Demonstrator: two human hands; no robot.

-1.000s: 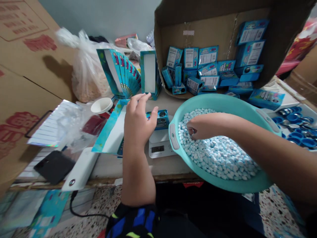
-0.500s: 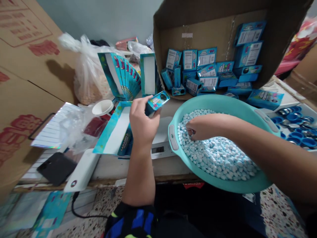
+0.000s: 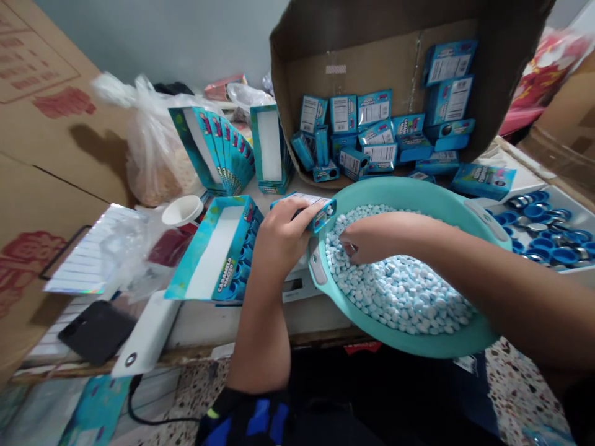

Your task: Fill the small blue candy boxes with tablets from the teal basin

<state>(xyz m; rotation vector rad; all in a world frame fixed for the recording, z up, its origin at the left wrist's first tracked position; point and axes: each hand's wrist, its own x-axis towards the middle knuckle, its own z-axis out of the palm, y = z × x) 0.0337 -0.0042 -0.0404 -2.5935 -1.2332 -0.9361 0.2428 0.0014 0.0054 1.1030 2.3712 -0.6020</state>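
My left hand (image 3: 281, 238) grips a small blue candy box (image 3: 324, 215), which lies on its side with its printed panel up and one end pointing over the left rim of the teal basin (image 3: 334, 297). Small white and pale-blue candies (image 3: 409, 297) lie heaped inside that basin. Among them rests my right hand (image 3: 367, 238), its fingers curled and their tips hidden; whatever they hold does not show. Below and left of my left hand stands a blue display box (image 3: 199, 254) with several blue pieces along its right side. A white scale (image 3: 302, 288) is partly covered by my left arm and the basin.
Behind the basin, a cardboard carton (image 3: 307, 68) lies open with several blue candy boxes (image 3: 379, 158). On the right, a white tray (image 3: 576, 214) holds blue and silver caps. Folded display boxes (image 3: 223, 152), a white cup (image 3: 181, 212) and a black phone (image 3: 97, 331) are on the left.
My left hand has turned the small box and brought it lower and right, to the basin's rim. My right hand stays in the candies. The whole view has shifted slightly.
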